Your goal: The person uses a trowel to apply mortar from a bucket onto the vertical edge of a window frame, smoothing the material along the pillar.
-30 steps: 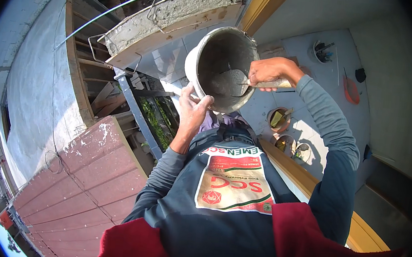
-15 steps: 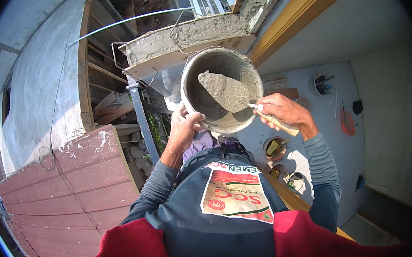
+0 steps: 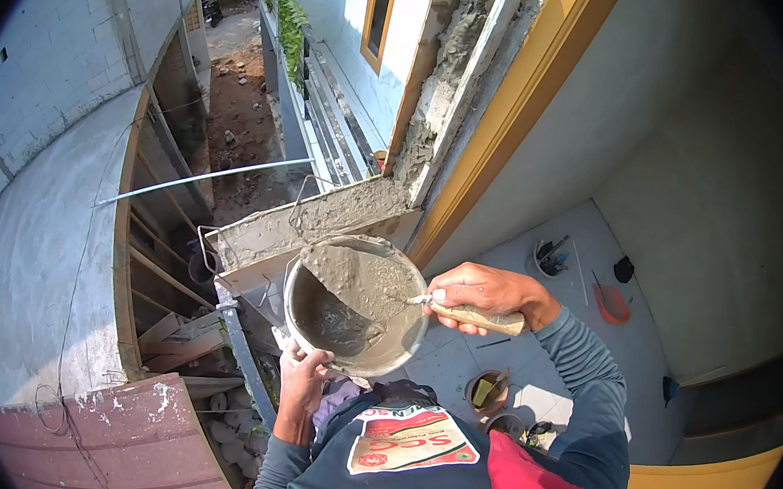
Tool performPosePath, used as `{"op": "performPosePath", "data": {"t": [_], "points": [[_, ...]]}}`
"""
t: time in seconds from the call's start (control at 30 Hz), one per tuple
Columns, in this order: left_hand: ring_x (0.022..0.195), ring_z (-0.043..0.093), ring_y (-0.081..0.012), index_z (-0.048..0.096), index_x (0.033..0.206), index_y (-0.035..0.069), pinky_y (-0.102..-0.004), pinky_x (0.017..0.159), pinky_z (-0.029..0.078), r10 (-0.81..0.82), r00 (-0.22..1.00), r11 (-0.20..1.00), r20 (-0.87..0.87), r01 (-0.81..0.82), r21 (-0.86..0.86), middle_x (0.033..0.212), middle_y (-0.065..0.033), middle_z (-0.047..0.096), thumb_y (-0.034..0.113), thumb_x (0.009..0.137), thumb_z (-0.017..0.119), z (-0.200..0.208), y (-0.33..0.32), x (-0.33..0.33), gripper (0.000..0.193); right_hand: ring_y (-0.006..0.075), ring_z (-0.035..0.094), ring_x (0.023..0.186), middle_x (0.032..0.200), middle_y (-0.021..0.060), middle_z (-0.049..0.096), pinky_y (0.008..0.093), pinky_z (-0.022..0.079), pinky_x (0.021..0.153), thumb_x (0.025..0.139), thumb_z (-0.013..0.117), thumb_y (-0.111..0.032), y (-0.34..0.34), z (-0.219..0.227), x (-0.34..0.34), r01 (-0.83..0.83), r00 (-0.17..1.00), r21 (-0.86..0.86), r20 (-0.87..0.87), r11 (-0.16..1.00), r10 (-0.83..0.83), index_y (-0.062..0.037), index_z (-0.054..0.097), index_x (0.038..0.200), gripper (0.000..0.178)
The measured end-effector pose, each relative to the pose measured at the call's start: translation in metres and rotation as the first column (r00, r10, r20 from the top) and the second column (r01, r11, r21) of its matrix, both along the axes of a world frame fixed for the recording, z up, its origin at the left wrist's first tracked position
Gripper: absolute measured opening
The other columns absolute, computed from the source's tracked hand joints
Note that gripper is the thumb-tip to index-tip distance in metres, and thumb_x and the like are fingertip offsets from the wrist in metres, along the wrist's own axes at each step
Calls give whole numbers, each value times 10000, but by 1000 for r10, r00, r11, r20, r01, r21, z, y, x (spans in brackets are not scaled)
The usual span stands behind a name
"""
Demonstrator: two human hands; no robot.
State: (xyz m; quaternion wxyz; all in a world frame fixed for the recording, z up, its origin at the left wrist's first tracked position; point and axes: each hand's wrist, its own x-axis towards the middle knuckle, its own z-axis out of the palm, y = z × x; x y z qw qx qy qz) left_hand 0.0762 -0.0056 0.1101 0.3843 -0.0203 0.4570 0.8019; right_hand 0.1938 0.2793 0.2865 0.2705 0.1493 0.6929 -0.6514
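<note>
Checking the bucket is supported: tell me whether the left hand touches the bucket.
Touching. The head view shows the left hand gripping the lower rim of the bucket from below, fingers wrapped against its wall, with no gap between them.

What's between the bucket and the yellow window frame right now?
In the head view, the mortar-coated ledge lies between the bucket and the yellow frame; the loaded trowel sits over the bucket.
</note>
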Motion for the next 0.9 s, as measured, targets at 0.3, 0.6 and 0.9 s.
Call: {"op": "performPosePath", "data": {"t": [0.3,0.6,0.9], "points": [[707,669,-174,497,1209,-2,-267,493,547,49,999,998,-9,-49,27,991,-113,668,-103,765,592,1,-15,-4,465,88,574,550,775,27,608,240,480,453,1018,478,-268,-13,-11,-9,6,999,-98,-49,995,-11,23,628,1071,332],[677,649,-169,483,1232,-9,-261,480,520,10,1000,1000,17,-10,0,974,-111,648,-110,753,579,12,-17,-10,499,143,564,495,791,115,555,246,493,372,1057,341,-328,32,92,-58,19,973,-749,-139,662,-185,84,503,1171,457],[603,539,-86,570,1169,1,-219,454,420,-77,996,997,39,78,-16,872,-55,636,-70,746,608,-34,16,-8,430,144,532,507,862,114,491,292,540,410,1064,251,-193,113,171,-32,-61,714,-747,-496,662,-494,113,412,1199,371]]}}
